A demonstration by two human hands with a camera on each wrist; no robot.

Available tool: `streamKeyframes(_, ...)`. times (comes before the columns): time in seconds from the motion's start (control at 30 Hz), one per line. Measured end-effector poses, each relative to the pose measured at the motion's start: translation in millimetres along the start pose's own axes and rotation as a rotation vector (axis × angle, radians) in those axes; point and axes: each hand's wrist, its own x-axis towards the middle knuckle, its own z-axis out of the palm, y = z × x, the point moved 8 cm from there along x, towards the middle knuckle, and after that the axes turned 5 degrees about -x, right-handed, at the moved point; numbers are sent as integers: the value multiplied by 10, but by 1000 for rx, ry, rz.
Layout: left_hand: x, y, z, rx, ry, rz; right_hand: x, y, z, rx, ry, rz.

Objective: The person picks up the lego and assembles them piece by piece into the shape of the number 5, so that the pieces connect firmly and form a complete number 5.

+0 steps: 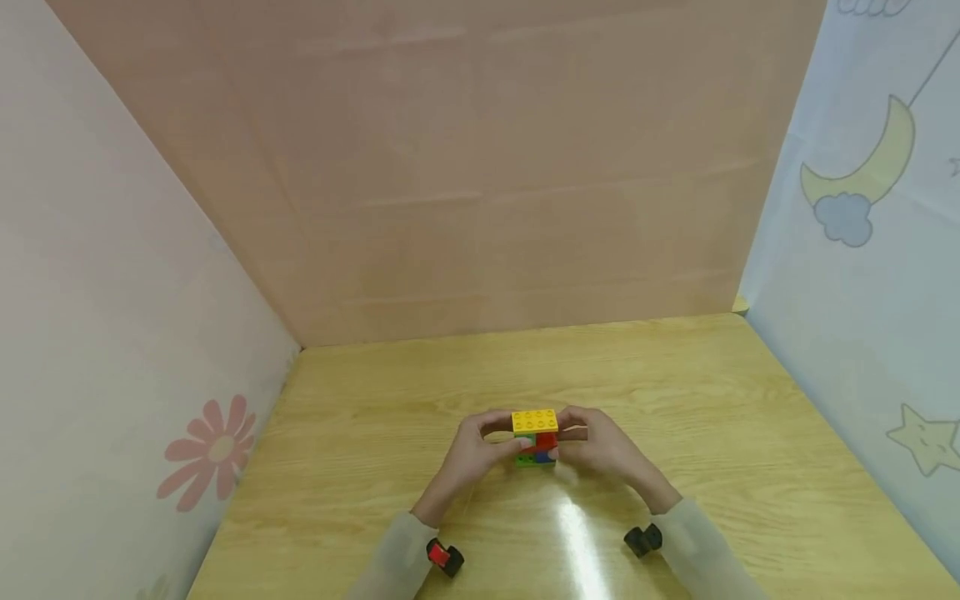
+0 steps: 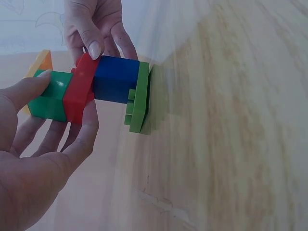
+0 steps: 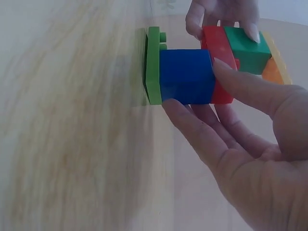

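Note:
Between the two hands stands a stack of toy building bricks. Its top is a flat yellow plate [image 1: 535,420] with studs. Below that come a green brick [image 2: 54,96], a red brick [image 2: 81,89], a blue brick [image 3: 186,76] and a flat light-green plate [image 3: 153,65] at the bottom. The left hand [image 1: 474,454] holds the stack from the left, its thumb on the green brick. From the right, the right hand [image 1: 600,446] grips it, thumb on the red brick and a finger at the blue brick. Whether the bottom plate touches the table I cannot tell.
The pale wooden table [image 1: 360,467] reaches back to a brown panel [image 1: 480,183]. White walls with printed flower [image 1: 217,450] and moon [image 1: 870,162] patterns flank it. Black wrist devices [image 1: 446,557] sit at both sleeves. Light glares on the tabletop in front of the stack.

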Motion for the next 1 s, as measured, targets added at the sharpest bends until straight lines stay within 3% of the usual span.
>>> streamKeyframes(0.33, 66, -13, -44, -44, -3, 18, 30, 1, -45, 15, 10, 28)
streamKeyframes(1.0, 232, -69, -74, -117, 45, -100, 94, 90, -114, 28, 31, 83)
